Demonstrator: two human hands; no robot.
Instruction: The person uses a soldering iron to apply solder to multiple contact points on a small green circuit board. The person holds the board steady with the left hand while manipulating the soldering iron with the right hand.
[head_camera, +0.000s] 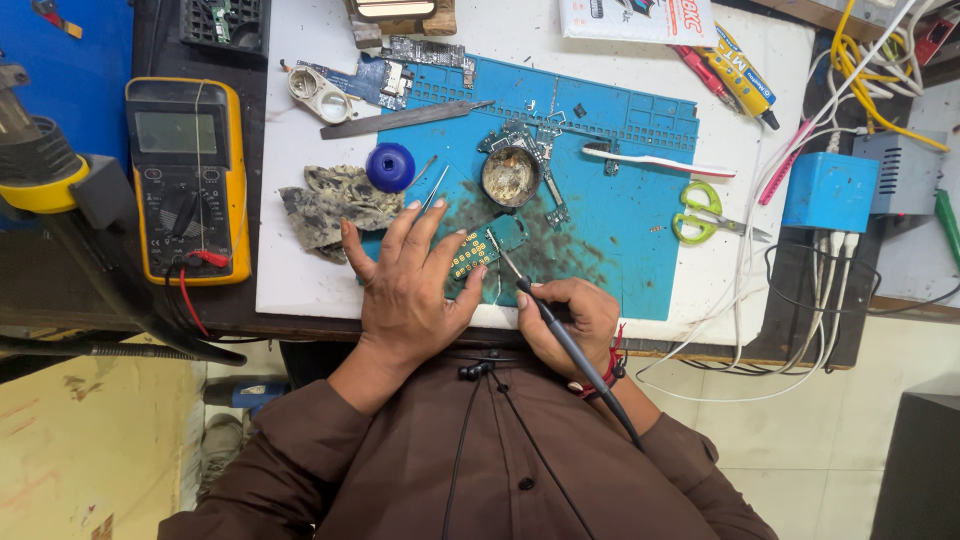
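Note:
My left hand (408, 285) lies on the blue work mat (620, 220) and steadies a small circuit board (473, 252) with its fingers. Thin tweezers (434, 190) poke out past its fingertips. My right hand (572, 318) grips a dark soldering iron (545, 312), its tip touching the board's near edge. The iron's cord runs back over my brown shirt. A round tin of flux or paste (511, 176) sits just beyond the board.
A yellow multimeter (188, 178) with leads lies at left, next to a rag (332, 203) and a blue cap (390, 166). A toothbrush (660, 161), green scissors (703, 213), a blue power box (830, 191), glue tubes (737, 80) and tangled cables (880, 90) fill the right side.

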